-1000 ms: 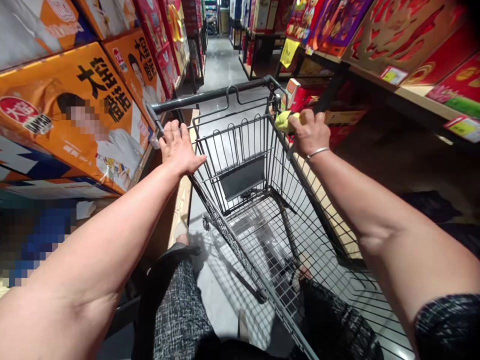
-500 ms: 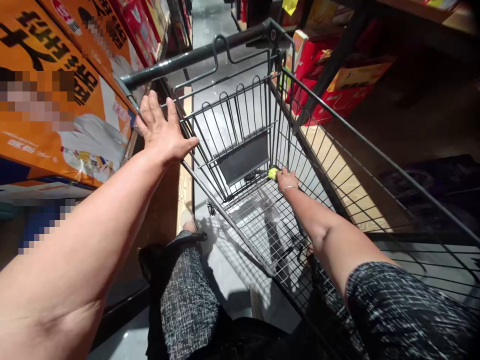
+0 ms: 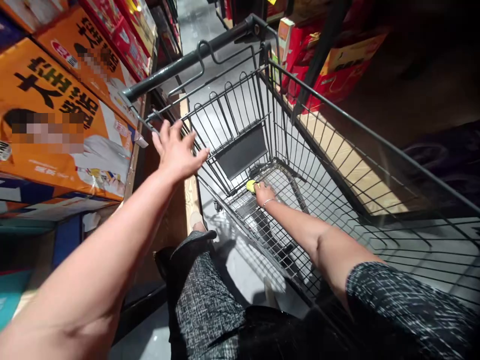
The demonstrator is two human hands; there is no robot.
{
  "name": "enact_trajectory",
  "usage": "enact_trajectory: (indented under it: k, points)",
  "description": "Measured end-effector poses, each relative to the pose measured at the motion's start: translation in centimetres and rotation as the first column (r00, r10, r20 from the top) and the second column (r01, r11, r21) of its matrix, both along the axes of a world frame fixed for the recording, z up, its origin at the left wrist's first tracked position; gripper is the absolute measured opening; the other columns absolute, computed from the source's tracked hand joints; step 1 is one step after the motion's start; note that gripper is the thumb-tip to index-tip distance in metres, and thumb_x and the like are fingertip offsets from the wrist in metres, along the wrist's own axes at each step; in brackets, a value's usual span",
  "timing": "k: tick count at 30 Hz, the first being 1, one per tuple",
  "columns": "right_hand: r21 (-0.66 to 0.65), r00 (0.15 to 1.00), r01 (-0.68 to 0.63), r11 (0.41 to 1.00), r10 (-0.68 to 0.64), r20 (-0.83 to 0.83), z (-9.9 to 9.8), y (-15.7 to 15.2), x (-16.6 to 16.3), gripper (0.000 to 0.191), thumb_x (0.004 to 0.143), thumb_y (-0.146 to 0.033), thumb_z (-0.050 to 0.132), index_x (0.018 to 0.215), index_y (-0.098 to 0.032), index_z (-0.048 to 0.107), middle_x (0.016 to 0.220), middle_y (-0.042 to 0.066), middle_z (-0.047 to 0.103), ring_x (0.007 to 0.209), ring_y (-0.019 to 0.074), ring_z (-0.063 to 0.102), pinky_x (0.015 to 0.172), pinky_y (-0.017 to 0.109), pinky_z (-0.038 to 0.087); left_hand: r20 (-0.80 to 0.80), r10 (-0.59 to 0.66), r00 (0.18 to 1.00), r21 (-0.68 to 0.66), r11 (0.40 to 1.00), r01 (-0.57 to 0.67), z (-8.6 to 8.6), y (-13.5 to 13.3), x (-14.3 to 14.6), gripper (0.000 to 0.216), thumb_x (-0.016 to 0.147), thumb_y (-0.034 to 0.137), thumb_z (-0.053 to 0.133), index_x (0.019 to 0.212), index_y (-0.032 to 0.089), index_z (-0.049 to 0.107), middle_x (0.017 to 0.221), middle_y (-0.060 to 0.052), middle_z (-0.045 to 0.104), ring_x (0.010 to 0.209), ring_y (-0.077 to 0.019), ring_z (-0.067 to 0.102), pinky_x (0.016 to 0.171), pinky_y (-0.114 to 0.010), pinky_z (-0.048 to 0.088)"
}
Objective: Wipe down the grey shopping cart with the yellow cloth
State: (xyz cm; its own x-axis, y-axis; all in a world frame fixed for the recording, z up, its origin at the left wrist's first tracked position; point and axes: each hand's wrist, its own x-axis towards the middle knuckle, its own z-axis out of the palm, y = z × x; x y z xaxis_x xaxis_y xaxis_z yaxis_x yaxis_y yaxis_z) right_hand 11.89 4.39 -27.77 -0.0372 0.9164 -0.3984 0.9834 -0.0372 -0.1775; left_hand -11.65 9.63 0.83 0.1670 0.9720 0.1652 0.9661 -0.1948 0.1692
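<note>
A dark metal shopping cart (image 3: pixel 300 86) stands in front of me, its handle bar at the far end. My right hand (image 3: pixel 264 194) reaches down inside the basket, close to the wire floor. Its fingers are closed on a bunched yellow cloth (image 3: pixel 252 186), most of it hidden in the grip. Over the cart's left side rail is my left hand (image 3: pixel 179 150), palm down with fingers spread and nothing in it. Whether it touches the rail I cannot tell. A grey panel (image 3: pixel 243 151) is fixed on the basket's end, between the two hands.
Orange printed boxes (image 3: pixel 56 105) are stacked close on the left, beside my left forearm. Red gift bags (image 3: pixel 333 75) stand on a wooden shelf (image 3: pixel 337 152) right of the cart. My left leg (image 3: pixel 206 300) is beside the cart. Grey floor (image 3: pixel 198 22) runs along the aisle.
My right hand has moved the yellow cloth left and slightly down across the basket floor. My left hand has shifted a little right and down, fingers still spread. The view has turned slightly.
</note>
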Motion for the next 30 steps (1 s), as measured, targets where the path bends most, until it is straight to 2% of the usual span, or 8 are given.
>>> enact_trajectory:
  k: [5,11,15,17,20,22,26,30]
  points:
    - [-0.042,0.987,0.004,0.999,-0.011,-0.159,0.3,-1.2,-1.4,0.050,0.090,-0.023,0.057,0.140,-0.024,0.051,0.140,0.016,0.046,0.119,0.0310,0.054,0.094,0.041,0.050,-0.054,-0.346,0.937,-0.042,0.938,0.344,-1.4,-5.9,0.4,0.053,0.087,0.065,0.050,0.126,0.035,0.070,0.147,-0.002,0.055,0.147,-0.0376,0.031,0.123,-0.065,0.003]
    - [-0.133,0.896,-0.043,0.990,-0.020,-0.443,0.6,-3.3,-5.6,0.048,0.081,-0.017,0.065,0.129,-0.022,0.060,0.131,0.012,0.055,0.111,0.0261,0.061,0.099,0.039,0.050,-0.080,-0.351,0.933,0.038,0.934,0.355,-1.9,-6.6,0.8,0.043,0.088,0.050,0.054,0.126,0.038,0.069,0.145,-0.001,0.058,0.142,-0.0364,0.036,0.121,-0.064,0.009]
    - [-0.226,0.777,-0.089,0.970,-0.074,-0.625,2.1,-3.5,-6.5,0.045,0.083,-0.016,0.060,0.127,-0.023,0.057,0.101,0.002,0.066,0.084,0.0167,0.066,0.074,0.029,0.058,-0.064,-0.343,0.937,0.049,0.937,0.346,-2.1,-5.9,0.6,0.046,0.088,0.047,0.053,0.132,0.040,0.065,0.147,-0.001,0.056,0.142,-0.0353,0.036,0.121,-0.063,0.011]
    - [-0.285,0.636,-0.117,0.951,-0.149,-0.757,3.7,-2.7,-5.9,0.046,0.084,-0.019,0.057,0.129,-0.025,0.052,0.089,-0.002,0.065,0.068,0.0133,0.062,0.058,0.025,0.055,-0.035,-0.345,0.938,0.057,0.936,0.347,-2.2,-5.7,0.5,0.047,0.092,0.046,0.048,0.136,0.039,0.062,0.149,-0.001,0.055,0.143,-0.0336,0.035,0.122,-0.060,0.011]
    - [-0.321,0.282,-0.217,0.922,-0.256,-0.925,6.4,-1.2,-4.6,0.052,0.081,-0.028,0.062,0.131,-0.026,0.048,0.085,-0.003,0.063,0.060,0.0112,0.056,0.048,0.021,0.049,0.016,-0.346,0.938,0.072,0.936,0.345,-2.3,-5.3,0.2,0.052,0.098,0.043,0.037,0.146,0.036,0.054,0.152,-0.002,0.051,0.145,-0.0309,0.035,0.123,-0.056,0.012]
    - [-0.287,0.202,-0.266,0.920,-0.238,-0.950,7.3,-0.7,-3.9,0.061,0.080,-0.032,0.063,0.137,-0.027,0.044,0.090,-0.002,0.063,0.063,0.0117,0.056,0.049,0.022,0.049,0.041,-0.342,0.939,0.078,0.938,0.338,-2.4,-4.7,0.1,0.056,0.099,0.043,0.032,0.152,0.033,0.046,0.153,-0.004,0.050,0.145,-0.0302,0.035,0.123,-0.053,0.014]
    - [-0.107,0.517,-0.269,0.957,0.050,-0.855,5.4,-2.0,-2.8,0.082,0.081,-0.023,0.063,0.156,-0.031,0.030,0.122,0.005,0.060,0.090,0.0169,0.062,0.081,0.032,0.056,0.051,-0.334,0.941,0.082,0.941,0.329,-2.7,-3.3,-0.1,0.059,0.101,0.049,0.029,0.156,0.030,0.041,0.154,-0.006,0.049,0.146,-0.0290,0.035,0.124,-0.051,0.013]
    - [-0.066,0.853,-0.404,0.912,0.350,-0.387,1.7,-4.4,-1.1,0.076,0.086,-0.015,0.058,0.155,-0.040,0.038,0.138,0.008,0.049,0.109,0.0235,0.058,0.099,0.038,0.047,0.030,-0.327,0.944,0.073,0.943,0.324,-2.9,-1.8,0.0,0.061,0.100,0.057,0.031,0.155,0.033,0.042,0.155,-0.004,0.048,0.147,-0.0299,0.033,0.125,-0.051,0.011]
